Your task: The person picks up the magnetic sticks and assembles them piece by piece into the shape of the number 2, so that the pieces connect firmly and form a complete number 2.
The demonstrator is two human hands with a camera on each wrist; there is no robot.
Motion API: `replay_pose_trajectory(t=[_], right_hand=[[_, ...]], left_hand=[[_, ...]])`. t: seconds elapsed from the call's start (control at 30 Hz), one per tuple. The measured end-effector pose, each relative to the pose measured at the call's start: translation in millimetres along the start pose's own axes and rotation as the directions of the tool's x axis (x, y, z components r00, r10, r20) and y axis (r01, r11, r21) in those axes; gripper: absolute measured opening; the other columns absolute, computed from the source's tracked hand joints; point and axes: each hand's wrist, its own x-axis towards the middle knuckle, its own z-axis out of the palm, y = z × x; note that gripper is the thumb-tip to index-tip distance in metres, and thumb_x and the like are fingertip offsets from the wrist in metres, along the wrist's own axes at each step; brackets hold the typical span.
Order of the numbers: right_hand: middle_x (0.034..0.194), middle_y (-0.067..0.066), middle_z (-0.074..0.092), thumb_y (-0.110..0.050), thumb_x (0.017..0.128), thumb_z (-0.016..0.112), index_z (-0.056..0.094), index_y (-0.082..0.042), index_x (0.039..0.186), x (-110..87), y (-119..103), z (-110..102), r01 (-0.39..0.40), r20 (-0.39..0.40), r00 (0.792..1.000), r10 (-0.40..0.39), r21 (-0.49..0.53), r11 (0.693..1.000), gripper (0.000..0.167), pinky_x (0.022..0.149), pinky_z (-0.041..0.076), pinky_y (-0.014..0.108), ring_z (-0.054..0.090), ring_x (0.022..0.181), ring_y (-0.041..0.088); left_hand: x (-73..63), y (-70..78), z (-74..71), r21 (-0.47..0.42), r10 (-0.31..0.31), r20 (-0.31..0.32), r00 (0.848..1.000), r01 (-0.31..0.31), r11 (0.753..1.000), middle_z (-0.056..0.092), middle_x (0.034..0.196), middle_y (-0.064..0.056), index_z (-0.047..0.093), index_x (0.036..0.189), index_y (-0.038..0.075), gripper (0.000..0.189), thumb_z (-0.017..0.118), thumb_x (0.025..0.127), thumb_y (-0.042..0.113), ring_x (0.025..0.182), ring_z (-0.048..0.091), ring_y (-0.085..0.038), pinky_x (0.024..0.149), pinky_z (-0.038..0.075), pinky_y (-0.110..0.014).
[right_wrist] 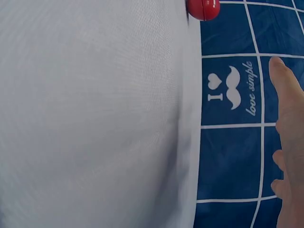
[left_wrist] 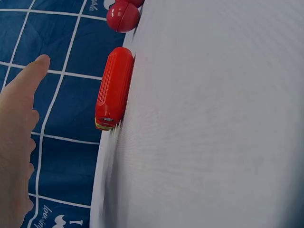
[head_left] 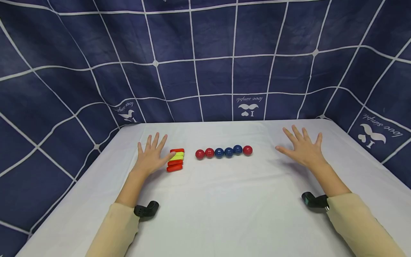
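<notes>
Fingers [head_left: 155, 141] of my left hand [head_left: 149, 159] and right hand [head_left: 303, 151] are spread wide, holding nothing. Sticks [head_left: 175, 162] lie by my left thumb [head_left: 168, 157]; balls [head_left: 229, 152] sit between both thumbs. Balls may roll, so a soft pinch should work best.

The bench [head_left: 224, 207] gives passage at lower centre. Red and blue balls [head_left: 228, 152] obstruct mid-frame; ridged bars [head_left: 175, 162], centre-left.
</notes>
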Motion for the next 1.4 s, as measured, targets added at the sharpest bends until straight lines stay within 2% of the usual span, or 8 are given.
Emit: replay_pose_trajectory(t=[0.23,0.43,0.7,0.83,1.03,1.13,1.2,1.4], right_hand=[[0.149,0.021,0.014,-0.072,0.08,0.037,0.015,-0.019,0.146,0.5,-12.6,4.2,0.034,-0.014,0.999,-0.033,0.018,0.999,0.087,0.097,-0.012,0.07,0.009,0.135,0.047],[0.147,0.02,0.024,-0.068,0.082,0.039,0.022,-0.017,0.144,3.5,-29.0,14.4,0.085,-0.042,0.996,-0.083,0.044,0.995,0.082,0.101,-0.002,0.069,0.018,0.134,0.044],[0.145,0.017,0.031,-0.056,0.086,0.045,0.028,-0.016,0.142,12.0,-57.1,24.5,0.145,-0.047,0.989,-0.14,0.111,0.983,0.071,0.102,0.017,0.064,0.031,0.131,0.039],[0.143,0.017,0.034,-0.049,0.088,0.047,0.033,-0.015,0.14,15.8,-71.9,31.9,0.149,-0.018,0.989,-0.149,0.224,0.963,0.064,0.099,0.025,0.064,0.033,0.13,0.038],[0.138,0.017,0.039,-0.036,0.09,0.052,0.036,-0.01,0.138,18.1,-87.8,46.3,0.09,0.017,0.993,-0.113,0.492,0.866,0.057,0.098,0.033,0.056,0.043,0.121,0.036],[0.132,0.019,0.042,-0.031,0.09,0.053,0.038,-0.008,0.136,18.9,-92.1,53.3,0.07,0.002,0.996,-0.085,0.546,0.835,0.054,0.095,0.037,0.051,0.047,0.11,0.033],[0.128,0.02,0.044,-0.03,0.089,0.054,0.039,-0.006,0.135,19.2,-93.5,58.1,0.061,-0.004,0.997,-0.071,0.555,0.83,0.054,0.091,0.04,0.048,0.047,0.104,0.031],[0.112,0.019,0.048,-0.03,0.087,0.057,0.044,-0.005,0.131,19.6,-92.8,70.2,0.057,-0.015,0.998,-0.059,0.563,0.825,0.052,0.072,0.036,0.033,0.045,0.086,0.025]], left_hand=[[4.0,7.8,0.3,-0.094,-0.008,0.017,1.0,0.009,0.996,0.002,0.153,-0.014,0.009,0.147,0.022,0.081,0.033,0.084,0.067,0.139,-0.002,-0.04,0.103,-0.005,-0.066],[11.1,20.8,-1.0,-0.159,-0.003,0.022,1.0,0.007,0.987,0.004,0.154,-0.012,0.012,0.146,0.022,0.075,0.034,0.087,0.063,0.14,0.002,-0.038,0.105,0.005,-0.065],[21.5,28.6,5.7,-0.271,0.007,-0.046,0.999,-0.019,0.962,0.035,0.144,-0.014,0.041,0.137,0.014,0.058,0.037,0.092,0.051,0.133,0.03,-0.034,0.103,0.027,-0.058],[24.9,25.6,17.5,-0.399,-0.057,-0.058,0.997,0.029,0.916,0.042,0.139,-0.012,0.049,0.13,0.013,0.049,0.04,0.093,0.043,0.131,0.035,-0.032,0.102,0.028,-0.056],[27.8,22.0,34.4,-0.582,-0.179,-0.055,0.982,0.114,0.805,0.047,0.133,-0.011,0.055,0.124,0.011,0.039,0.044,0.093,0.032,0.125,0.041,-0.029,0.103,0.03,-0.051],[28.5,20.6,40.3,-0.64,-0.211,-0.033,0.977,0.142,0.755,0.048,0.131,-0.014,0.055,0.123,0.008,0.038,0.044,0.094,0.029,0.122,0.043,-0.029,0.104,0.032,-0.046],[28.5,19.2,43.4,-0.656,-0.221,-0.016,0.975,0.156,0.738,0.047,0.132,-0.015,0.054,0.123,0.006,0.038,0.043,0.094,0.028,0.123,0.042,-0.03,0.105,0.031,-0.045],[28.9,13.2,49.3,-0.595,-0.193,-0.012,0.981,0.148,0.79,0.043,0.134,-0.019,0.053,0.123,0.001,0.04,0.044,0.093,0.027,0.129,0.035,-0.033,0.109,0.024,-0.047]])
